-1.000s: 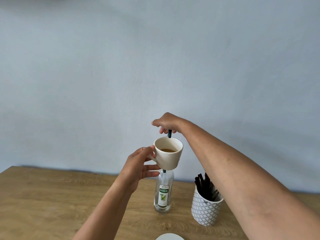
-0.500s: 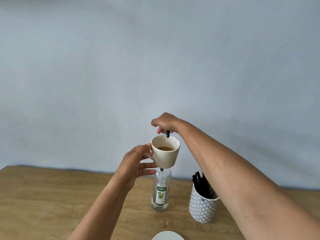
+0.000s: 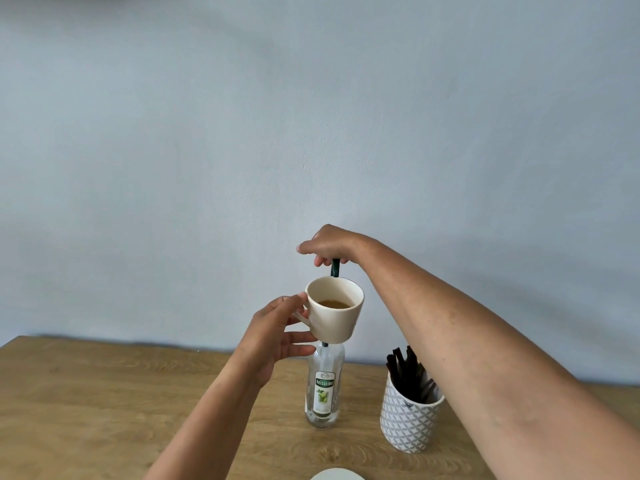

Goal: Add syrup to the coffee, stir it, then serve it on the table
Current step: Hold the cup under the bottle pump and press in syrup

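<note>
- Two hands raised above wooden table (image 3: 104,403), against plain grey wall (image 3: 311,116).
- Left hand (image 3: 277,336) closed on handle of cream cup (image 3: 337,317), held aloft; brown coffee (image 3: 334,303) low inside.
- Right hand (image 3: 327,245) pressed down on dark pump spout (image 3: 335,268), just behind cup rim.
- Syrup bottle (image 3: 323,389) upright on table; neck hidden behind cup.
- Patterned holder (image 3: 407,420) with dark sticks (image 3: 408,375) right of bottle, apart.
- White rim (image 3: 336,475) at bottom edge; identity unclear.

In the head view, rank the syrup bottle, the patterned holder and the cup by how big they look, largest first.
1. Patterned holder, widest and tall.
2. Syrup bottle, about as tall where visible but slimmer; its top is hidden behind the cup, so this order is unsure.
3. Cup, smallest-looking, though it is raised off the table, which may skew it.
</note>
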`<state>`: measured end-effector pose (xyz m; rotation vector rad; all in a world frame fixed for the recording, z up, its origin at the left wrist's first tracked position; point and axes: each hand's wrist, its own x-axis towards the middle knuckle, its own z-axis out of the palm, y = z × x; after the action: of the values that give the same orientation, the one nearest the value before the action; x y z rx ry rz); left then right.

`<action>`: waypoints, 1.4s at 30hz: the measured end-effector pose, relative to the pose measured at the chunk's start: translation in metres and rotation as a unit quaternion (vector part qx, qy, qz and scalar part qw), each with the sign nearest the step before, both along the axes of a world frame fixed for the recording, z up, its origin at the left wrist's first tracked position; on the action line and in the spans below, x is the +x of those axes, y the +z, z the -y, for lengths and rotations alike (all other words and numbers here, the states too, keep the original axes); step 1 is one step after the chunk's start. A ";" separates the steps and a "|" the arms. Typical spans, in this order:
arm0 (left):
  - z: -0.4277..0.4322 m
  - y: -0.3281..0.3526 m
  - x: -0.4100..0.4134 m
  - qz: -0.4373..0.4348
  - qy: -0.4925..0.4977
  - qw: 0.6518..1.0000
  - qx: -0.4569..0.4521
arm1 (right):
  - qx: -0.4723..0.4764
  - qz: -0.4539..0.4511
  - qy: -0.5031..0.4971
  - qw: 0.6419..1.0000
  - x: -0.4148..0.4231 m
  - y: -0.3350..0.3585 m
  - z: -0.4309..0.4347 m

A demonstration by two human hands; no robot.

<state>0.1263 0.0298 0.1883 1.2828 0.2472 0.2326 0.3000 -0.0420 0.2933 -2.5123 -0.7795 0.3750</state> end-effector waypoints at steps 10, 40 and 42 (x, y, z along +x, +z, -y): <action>-0.003 -0.002 0.003 0.001 0.001 1.000 -0.008 | 0.024 -0.027 -0.017 0.999 0.002 -0.010 0.002; -0.002 0.001 0.003 0.001 0.002 1.000 -0.012 | 0.040 -0.003 -0.041 0.998 0.003 -0.016 0.000; -0.001 0.001 0.003 0.000 0.001 1.000 -0.011 | 0.068 0.004 -0.046 0.997 0.002 -0.017 0.001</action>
<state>0.1291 0.0312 0.1889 1.2612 0.2503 0.2302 0.3015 -0.0429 0.2764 -2.4126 -0.6663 0.2723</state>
